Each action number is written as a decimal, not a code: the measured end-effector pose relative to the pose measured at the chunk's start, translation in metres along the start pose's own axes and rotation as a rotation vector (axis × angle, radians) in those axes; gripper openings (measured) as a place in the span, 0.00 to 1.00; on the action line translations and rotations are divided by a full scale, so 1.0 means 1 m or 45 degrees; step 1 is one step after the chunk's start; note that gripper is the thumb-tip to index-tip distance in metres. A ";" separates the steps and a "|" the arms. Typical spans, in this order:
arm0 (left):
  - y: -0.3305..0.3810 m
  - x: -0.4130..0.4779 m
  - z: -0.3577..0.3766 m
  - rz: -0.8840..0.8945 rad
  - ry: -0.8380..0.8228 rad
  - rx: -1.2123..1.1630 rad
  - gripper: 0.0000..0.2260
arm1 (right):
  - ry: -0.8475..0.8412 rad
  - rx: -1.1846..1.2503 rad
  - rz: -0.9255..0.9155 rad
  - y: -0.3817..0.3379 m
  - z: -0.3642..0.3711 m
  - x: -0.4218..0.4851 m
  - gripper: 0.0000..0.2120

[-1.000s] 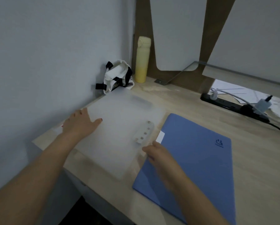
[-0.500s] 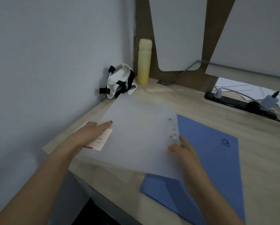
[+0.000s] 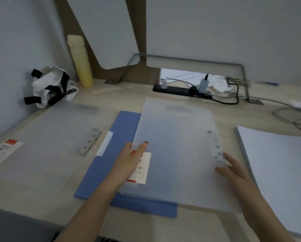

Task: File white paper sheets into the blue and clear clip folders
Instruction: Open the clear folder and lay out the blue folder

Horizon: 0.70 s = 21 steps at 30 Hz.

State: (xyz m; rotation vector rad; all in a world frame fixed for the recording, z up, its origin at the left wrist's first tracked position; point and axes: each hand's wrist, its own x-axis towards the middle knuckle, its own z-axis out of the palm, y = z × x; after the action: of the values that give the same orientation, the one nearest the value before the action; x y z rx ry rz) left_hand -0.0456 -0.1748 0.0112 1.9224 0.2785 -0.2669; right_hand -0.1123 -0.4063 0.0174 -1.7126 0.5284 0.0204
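Observation:
A clear clip folder (image 3: 177, 151) lies over the right part of the blue clip folder (image 3: 116, 140) in the middle of the desk. My left hand (image 3: 130, 161) grips its left edge near a red-and-white label, thumb on top. My right hand (image 3: 233, 170) holds its right edge by the riveted clip strip. A second clear clip folder (image 3: 46, 142) lies flat at the left, apart from both hands. A stack of white paper sheets (image 3: 275, 173) sits at the right.
A yellow bottle (image 3: 80, 62) and a white bag with black straps (image 3: 52, 86) stand at the back left corner. A black power strip (image 3: 181, 90) with plugs and trailing cables lies along the back. The desk's front edge is near me.
The view has swung right, showing the paper stack. Both hands have carried the top clear folder rightward, from the left stack onto the blue folder.

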 end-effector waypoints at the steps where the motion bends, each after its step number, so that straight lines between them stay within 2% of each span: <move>1: 0.000 0.001 0.015 0.006 -0.028 -0.013 0.11 | 0.035 -0.012 0.021 0.003 -0.012 -0.001 0.24; 3: -0.001 0.001 0.038 0.007 -0.062 -0.011 0.14 | 0.068 -0.043 0.049 0.009 -0.031 -0.002 0.24; 7: -0.002 -0.002 0.060 0.109 -0.033 0.057 0.12 | 0.049 -0.116 0.050 0.017 -0.046 -0.002 0.25; 9: -0.004 -0.004 0.062 0.221 -0.023 0.127 0.17 | 0.061 -0.144 0.019 0.016 -0.048 -0.003 0.24; 12: -0.005 -0.012 0.063 0.255 -0.161 0.203 0.26 | 0.076 -0.073 -0.067 -0.001 -0.050 -0.013 0.19; 15: -0.004 -0.017 0.058 0.157 -0.224 0.083 0.28 | 0.079 0.203 -0.199 -0.025 -0.050 -0.029 0.16; 19: -0.001 -0.014 0.038 0.006 -0.378 -0.213 0.29 | -0.153 0.511 -0.396 -0.057 -0.030 -0.040 0.25; 21: 0.004 -0.012 0.028 0.005 -0.442 -0.329 0.19 | -0.247 0.500 -0.479 -0.071 -0.011 -0.040 0.27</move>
State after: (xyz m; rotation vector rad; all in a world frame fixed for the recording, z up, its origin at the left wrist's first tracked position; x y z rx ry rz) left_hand -0.0574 -0.2035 0.0085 1.5892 0.0725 -0.5290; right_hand -0.1254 -0.3952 0.0976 -1.3812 0.0521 -0.1748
